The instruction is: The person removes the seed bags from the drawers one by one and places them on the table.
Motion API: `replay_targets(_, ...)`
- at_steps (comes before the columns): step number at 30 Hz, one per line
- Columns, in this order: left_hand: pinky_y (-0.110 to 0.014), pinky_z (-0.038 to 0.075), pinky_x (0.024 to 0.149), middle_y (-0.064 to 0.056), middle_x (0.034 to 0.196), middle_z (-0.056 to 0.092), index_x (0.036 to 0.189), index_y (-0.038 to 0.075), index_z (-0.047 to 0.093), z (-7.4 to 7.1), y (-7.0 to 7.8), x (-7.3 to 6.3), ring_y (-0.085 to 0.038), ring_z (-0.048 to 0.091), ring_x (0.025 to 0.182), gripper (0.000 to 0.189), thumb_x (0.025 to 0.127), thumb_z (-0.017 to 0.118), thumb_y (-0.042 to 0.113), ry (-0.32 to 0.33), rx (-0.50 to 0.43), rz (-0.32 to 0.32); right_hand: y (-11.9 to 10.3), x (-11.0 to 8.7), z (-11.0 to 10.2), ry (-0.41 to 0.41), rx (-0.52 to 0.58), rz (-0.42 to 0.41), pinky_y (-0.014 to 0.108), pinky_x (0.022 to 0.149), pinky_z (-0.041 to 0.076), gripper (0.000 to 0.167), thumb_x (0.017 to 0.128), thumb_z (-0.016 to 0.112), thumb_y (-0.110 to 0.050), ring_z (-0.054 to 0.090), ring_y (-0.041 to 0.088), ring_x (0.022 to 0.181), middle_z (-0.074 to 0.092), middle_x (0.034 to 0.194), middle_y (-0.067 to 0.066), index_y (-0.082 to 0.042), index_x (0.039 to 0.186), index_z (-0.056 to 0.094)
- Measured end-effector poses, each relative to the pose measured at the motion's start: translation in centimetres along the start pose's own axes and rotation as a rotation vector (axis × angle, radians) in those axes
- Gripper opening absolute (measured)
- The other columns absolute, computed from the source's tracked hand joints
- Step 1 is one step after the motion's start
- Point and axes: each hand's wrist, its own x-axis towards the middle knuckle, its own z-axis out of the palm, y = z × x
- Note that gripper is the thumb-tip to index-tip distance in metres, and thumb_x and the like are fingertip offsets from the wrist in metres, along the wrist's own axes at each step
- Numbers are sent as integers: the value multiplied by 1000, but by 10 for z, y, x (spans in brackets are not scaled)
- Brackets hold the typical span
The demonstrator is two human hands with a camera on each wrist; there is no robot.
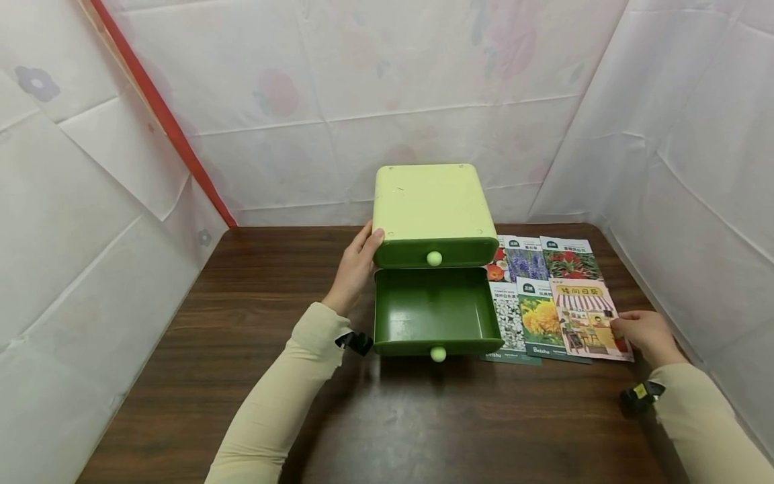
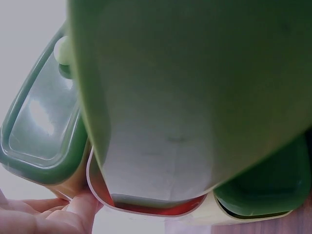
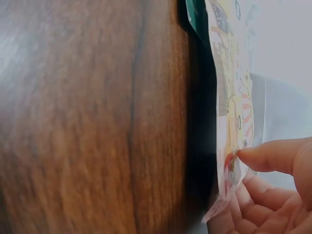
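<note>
A small drawer cabinet (image 1: 432, 202) with a pale yellow-green top stands on the table, its upper drawer (image 1: 405, 254) closed. Below that, the dark green lower drawer (image 1: 435, 309) is pulled out, with nothing lying in its visible inside. My left hand (image 1: 353, 269) rests against the cabinet's left side near the upper front corner, fingers fairly straight along the wall. At the right, my right hand (image 1: 650, 335) pinches the lower right edge of a seed packet (image 1: 583, 312) with a striped shop-awning picture. In the right wrist view the thumb lies on the packet's printed face.
Several other flower seed packets lie right of the cabinet, among them a purple one (image 1: 526, 262), a red one (image 1: 571, 263), a white one (image 1: 506, 316) and a yellow one (image 1: 538, 319). White sheeting (image 1: 363, 87) hangs behind and beside the dark wooden table (image 1: 254, 302).
</note>
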Motion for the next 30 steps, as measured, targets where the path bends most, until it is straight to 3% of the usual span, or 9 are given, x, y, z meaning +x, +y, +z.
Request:
replay_targets(6, -43, 40, 113, 1, 161, 27, 157, 23, 22, 0, -1, -1, -21, 45, 138, 68, 101, 48, 50, -5, -3, 9, -1, -4, -1, 27, -41, 7, 34, 64, 40, 45, 93, 54, -18, 57, 35, 91, 68, 89, 25, 18, 119, 55)
replay_targets(12, -42, 40, 113, 0, 161, 28, 157, 23, 23, 0, 0, -1, -21, 45, 138, 67, 101, 47, 49, -12, -2, 13, -1, -8, -1, 40, -46, -15, 33, 62, 40, 45, 91, 58, -20, 57, 34, 90, 70, 85, 21, 18, 114, 58)
replay_targets(18, -43, 40, 113, 0, 161, 26, 157, 23, 22, 0, 1, -1, -22, 44, 139, 68, 100, 48, 51, -16, -6, 8, -4, -12, -2, 48, -45, -20, 33, 62, 45, 49, 85, 61, -19, 57, 34, 88, 63, 101, 29, 17, 118, 55)
replay_targets(24, -43, 40, 113, -1, 161, 27, 157, 22, 23, 0, 0, -1, -22, 45, 138, 67, 101, 47, 50, -12, -10, 10, -12, -10, -5, 61, -37, -67, 40, 69, 50, 52, 95, 53, -22, 56, 41, 97, 49, 123, 39, 18, 128, 47)
replay_targets(26, -43, 40, 113, 0, 161, 27, 157, 22, 22, 0, 0, -1, -21, 45, 138, 68, 101, 47, 50, -12, -9, 10, -16, -8, -5, 61, -18, -107, 37, 66, 52, 53, 98, 51, -24, 58, 39, 96, 48, 126, 39, 17, 131, 46)
replay_targets(28, -42, 40, 112, -1, 161, 28, 157, 22, 23, 0, 0, 0, -21, 46, 137, 68, 101, 48, 50, -8, -7, 8, -12, 5, -1, 69, 33, -150, 31, 60, 53, 58, 100, 48, -35, 61, 25, 88, 50, 127, 34, 14, 133, 47)
replay_targets(30, -42, 40, 113, 0, 161, 27, 157, 22, 23, 0, 0, 0, -21, 46, 137, 68, 101, 48, 50, -8, -5, 4, -21, 5, 1, 51, 93, -209, 31, 63, 56, 61, 101, 45, -39, 61, 18, 88, 50, 130, 34, 11, 136, 46)
